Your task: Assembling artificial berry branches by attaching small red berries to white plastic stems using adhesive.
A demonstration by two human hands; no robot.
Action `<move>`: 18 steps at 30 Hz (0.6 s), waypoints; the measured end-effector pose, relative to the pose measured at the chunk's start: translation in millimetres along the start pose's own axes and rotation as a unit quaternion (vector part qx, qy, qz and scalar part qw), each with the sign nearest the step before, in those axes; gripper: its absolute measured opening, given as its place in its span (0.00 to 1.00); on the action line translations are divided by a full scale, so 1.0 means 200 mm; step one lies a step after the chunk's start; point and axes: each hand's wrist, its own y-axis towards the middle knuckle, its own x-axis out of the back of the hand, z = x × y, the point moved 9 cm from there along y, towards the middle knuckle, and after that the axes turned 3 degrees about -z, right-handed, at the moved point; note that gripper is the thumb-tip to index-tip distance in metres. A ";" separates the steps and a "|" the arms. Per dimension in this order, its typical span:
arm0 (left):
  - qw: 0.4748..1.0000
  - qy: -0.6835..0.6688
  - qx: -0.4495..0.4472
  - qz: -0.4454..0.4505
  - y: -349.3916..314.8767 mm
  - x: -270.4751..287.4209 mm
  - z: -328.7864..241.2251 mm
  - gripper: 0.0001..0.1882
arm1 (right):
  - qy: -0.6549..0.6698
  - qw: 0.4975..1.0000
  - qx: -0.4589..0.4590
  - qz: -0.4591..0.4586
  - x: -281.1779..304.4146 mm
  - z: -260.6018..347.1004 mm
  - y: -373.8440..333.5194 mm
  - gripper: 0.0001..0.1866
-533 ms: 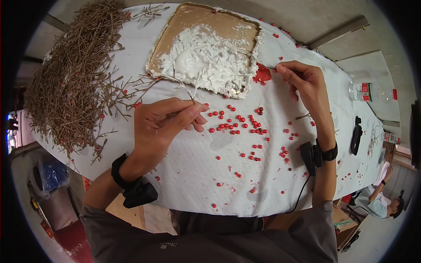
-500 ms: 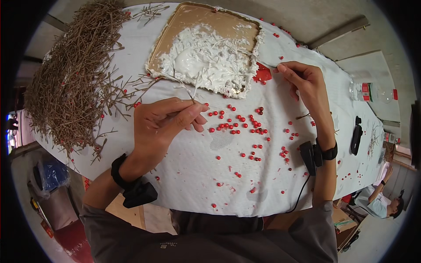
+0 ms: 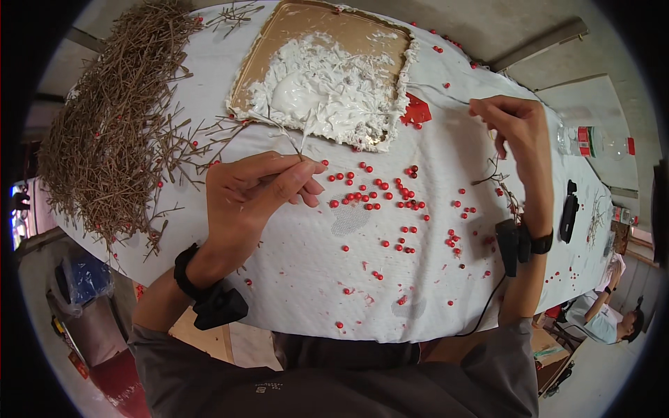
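My left hand (image 3: 254, 184) is closed, its thumb and fingers pinching a small forked twig (image 3: 286, 131). White paste coats the twig's tips, which point up over the near edge of a gold-brown tray (image 3: 310, 19). Thick, wet white paste (image 3: 300, 94) covers much of that tray and crusts its rim. My right hand (image 3: 516, 125), to the right of the tray, pinches the end of a thin greyish stick (image 3: 439, 92). The stick reaches left toward the tray's rim; its exact kind is unclear. Several small red berries (image 3: 376, 195) lie scattered on the white cloth between my forearms.
A large heap of brown twigs (image 3: 115, 118) fills the left side. A red scrap (image 3: 417, 109) lies by the tray, and loose twigs (image 3: 491, 173) near my right wrist. A plastic bottle (image 3: 585, 141) and a black object (image 3: 568, 212) are at right. Another person (image 3: 599, 313) sits far right.
My right hand has moved right, away from the tray, drawing the thin stick along with it. My left hand stays almost in place with the twig.
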 end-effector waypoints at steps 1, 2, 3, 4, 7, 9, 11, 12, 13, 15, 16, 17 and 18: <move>1.000 -0.001 0.001 0.000 0.00 0.00 0.00 0.10 | 0.011 1.000 0.012 -0.008 0.02 0.03 -0.01 0.12; 1.000 0.000 0.001 -0.002 0.00 0.00 0.00 0.10 | 0.012 1.000 0.013 -0.007 0.03 0.05 -0.02 0.12; 1.000 -0.004 0.000 0.002 0.00 0.00 0.00 0.10 | 0.023 0.999 0.037 -0.023 0.05 0.09 -0.03 0.11; 1.000 -0.008 -0.001 0.005 0.00 0.00 0.00 0.10 | 0.035 0.997 0.061 -0.039 0.07 0.12 -0.05 0.11; 1.000 -0.011 -0.005 0.012 -0.01 0.00 0.01 0.10 | 0.030 0.992 0.111 -0.058 0.00 0.14 -0.05 0.10; 1.000 -0.013 -0.008 0.026 0.01 -0.02 0.00 0.10 | -0.008 0.985 0.159 -0.067 -0.06 0.15 -0.06 0.09; 1.000 -0.013 -0.008 0.023 0.00 -0.02 0.00 0.10 | -0.032 0.987 0.153 -0.048 -0.08 0.14 -0.05 0.09; 1.000 -0.013 -0.009 0.022 0.00 -0.01 0.00 0.10 | -0.056 0.987 0.146 -0.032 -0.10 0.13 -0.05 0.08; 1.000 -0.014 -0.009 0.020 0.00 -0.01 0.00 0.10 | -0.081 0.987 0.139 -0.015 -0.11 0.12 -0.04 0.08; 1.000 -0.012 -0.004 0.019 0.00 -0.01 0.01 0.10 | -0.099 0.986 0.135 -0.024 -0.07 0.13 -0.05 0.08; 1.000 -0.009 0.001 0.017 -0.01 0.00 0.01 0.09 | -0.117 0.984 0.130 -0.033 -0.03 0.15 -0.05 0.08; 1.000 -0.007 0.006 0.014 -0.01 0.00 0.01 0.09 | -0.135 0.982 0.128 -0.041 0.00 0.17 -0.05 0.08; 1.000 -0.007 0.004 0.007 -0.01 0.01 0.01 0.09 | -0.134 0.981 0.133 -0.037 0.03 0.19 -0.06 0.08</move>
